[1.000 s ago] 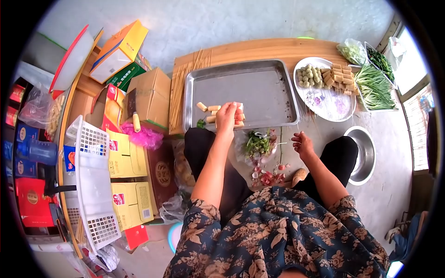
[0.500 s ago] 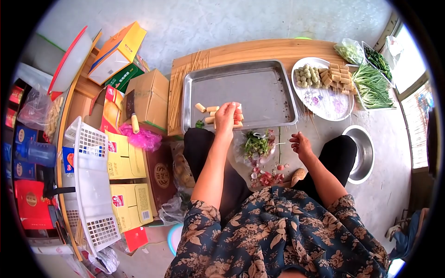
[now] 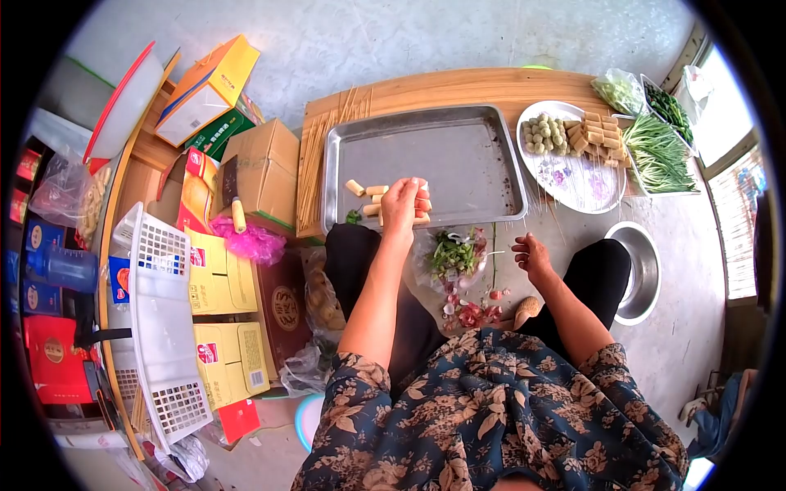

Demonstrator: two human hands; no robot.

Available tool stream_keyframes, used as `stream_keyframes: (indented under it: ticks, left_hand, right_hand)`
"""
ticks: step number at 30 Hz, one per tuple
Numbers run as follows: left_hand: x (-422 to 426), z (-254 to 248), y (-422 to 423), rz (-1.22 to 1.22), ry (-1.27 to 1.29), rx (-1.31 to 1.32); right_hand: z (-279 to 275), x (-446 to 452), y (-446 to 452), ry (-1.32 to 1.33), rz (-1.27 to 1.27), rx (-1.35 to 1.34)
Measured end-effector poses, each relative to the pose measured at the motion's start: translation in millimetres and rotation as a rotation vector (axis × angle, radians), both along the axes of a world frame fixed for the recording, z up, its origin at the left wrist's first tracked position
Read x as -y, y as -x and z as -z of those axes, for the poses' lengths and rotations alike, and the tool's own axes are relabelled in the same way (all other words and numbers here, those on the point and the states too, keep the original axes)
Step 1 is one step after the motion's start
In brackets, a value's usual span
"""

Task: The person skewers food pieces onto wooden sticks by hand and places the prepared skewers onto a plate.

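Observation:
My left hand (image 3: 401,206) is closed over the front part of a metal tray (image 3: 458,218); what its fingers hold, if anything, is hidden. Beside and under it lie several short pale cylindrical pieces (image 3: 354,187), with a small green leaf (image 3: 353,217) near the tray's corner. My right hand (image 3: 532,255) is off the tray's front right corner, above my leg, fingers loosely curled and apart, with nothing visible in them. Thin wooden skewers (image 3: 313,176) lie along the tray's left side.
A white plate (image 3: 573,195) at right holds greenish balls and brown blocks, near cut green stalks (image 3: 659,155). A metal basin (image 3: 647,270) stands by my right knee. Vegetable scraps (image 3: 458,255) lie on the floor. Boxes (image 3: 260,168) and a white crate (image 3: 155,327) crowd the left.
Both hands stay almost in place. The pale pieces in the tray have not visibly moved.

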State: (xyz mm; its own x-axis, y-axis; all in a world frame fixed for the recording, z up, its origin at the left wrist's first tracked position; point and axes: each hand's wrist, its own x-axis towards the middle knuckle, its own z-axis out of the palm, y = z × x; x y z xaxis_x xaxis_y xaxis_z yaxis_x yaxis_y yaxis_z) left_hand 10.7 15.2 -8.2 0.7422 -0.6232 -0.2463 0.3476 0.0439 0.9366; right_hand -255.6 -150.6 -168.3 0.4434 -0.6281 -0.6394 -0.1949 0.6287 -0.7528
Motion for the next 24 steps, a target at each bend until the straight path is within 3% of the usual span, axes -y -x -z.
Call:
stream_keyframes:
  ticks: [12, 19, 24]
  left_hand:
    - [-6.9, -9.4, -6.0, -0.005, 0.073, -0.059]
    - [-37.1, -64.5, 2.6, 0.028, 0.296, -0.148]
    - [-63.8, -114.5, 27.3, 0.153, 0.401, -0.021]
  right_hand:
    - [-2.7, -0.2, 5.2, 0.029, -0.048, -0.006]
    - [3.3, -0.5, 7.5, 0.037, -0.078, -0.022]
    - [7.7, -0.1, 12.0, 0.027, -0.125, -0.047]
